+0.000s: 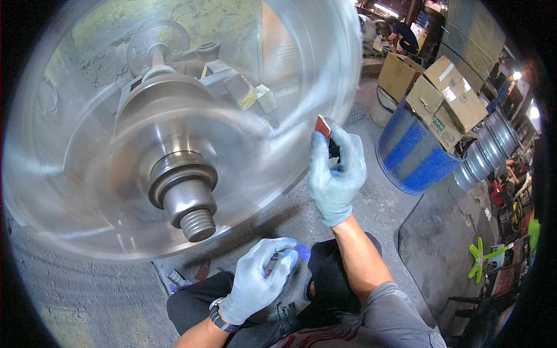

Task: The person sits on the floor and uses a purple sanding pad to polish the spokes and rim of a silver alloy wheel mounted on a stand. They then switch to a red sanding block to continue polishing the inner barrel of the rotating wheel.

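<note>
Right hand [336,174] gripping red-brown abrasive pad [322,126], pressing against rim of spinning metal disc [278,75]. Left hand [258,278] curling around small blue object [301,251], resting below disc, over knee.

A small reddish-brown rectangular abrasive piece [322,126] is held upright against the rim of a large, motion-blurred, spinning metal disc [174,127].

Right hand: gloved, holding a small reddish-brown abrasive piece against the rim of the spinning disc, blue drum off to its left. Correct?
Not quite. The head view shows the blue drum to the right of the right hand, not its left. The rest holds: gloved, small reddish-brown piece in its fingers at the rim of the spinning disc.
</note>
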A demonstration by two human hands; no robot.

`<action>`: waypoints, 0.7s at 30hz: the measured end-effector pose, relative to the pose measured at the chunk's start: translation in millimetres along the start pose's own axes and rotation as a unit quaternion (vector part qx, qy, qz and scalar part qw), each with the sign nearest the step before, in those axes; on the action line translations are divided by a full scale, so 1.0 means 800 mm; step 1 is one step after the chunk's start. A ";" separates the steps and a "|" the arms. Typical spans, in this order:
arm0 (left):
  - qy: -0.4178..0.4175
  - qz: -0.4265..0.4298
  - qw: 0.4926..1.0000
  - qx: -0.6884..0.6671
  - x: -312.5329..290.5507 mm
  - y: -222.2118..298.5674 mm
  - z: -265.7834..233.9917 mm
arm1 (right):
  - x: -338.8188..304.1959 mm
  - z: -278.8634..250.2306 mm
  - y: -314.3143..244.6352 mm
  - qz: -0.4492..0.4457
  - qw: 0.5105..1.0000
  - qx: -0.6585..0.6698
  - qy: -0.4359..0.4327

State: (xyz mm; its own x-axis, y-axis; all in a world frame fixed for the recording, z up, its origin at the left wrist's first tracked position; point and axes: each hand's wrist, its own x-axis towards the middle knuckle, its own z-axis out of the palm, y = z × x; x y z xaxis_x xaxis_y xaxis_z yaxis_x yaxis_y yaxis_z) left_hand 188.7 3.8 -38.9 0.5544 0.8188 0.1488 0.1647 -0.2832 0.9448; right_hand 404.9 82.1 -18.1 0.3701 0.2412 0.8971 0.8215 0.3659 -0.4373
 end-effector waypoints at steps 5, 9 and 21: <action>0.000 -0.007 1.000 -0.009 0.000 0.001 0.001 | -0.001 0.000 0.008 -0.006 1.000 0.000 0.009; 0.003 -0.003 1.000 -0.003 0.000 0.000 0.001 | 0.000 0.000 0.003 0.014 1.000 0.011 0.011; 0.002 0.020 1.000 0.014 0.000 -0.006 0.001 | 0.005 -0.004 0.006 0.027 1.000 0.003 0.014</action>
State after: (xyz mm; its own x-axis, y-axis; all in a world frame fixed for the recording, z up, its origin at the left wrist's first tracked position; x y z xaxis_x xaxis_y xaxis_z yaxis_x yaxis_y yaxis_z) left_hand 188.6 4.5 -43.9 0.5584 0.8083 0.1869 0.1650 -0.3290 0.9298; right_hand 411.9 82.1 -16.8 0.4259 0.2360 0.8735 0.7977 0.3577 -0.4856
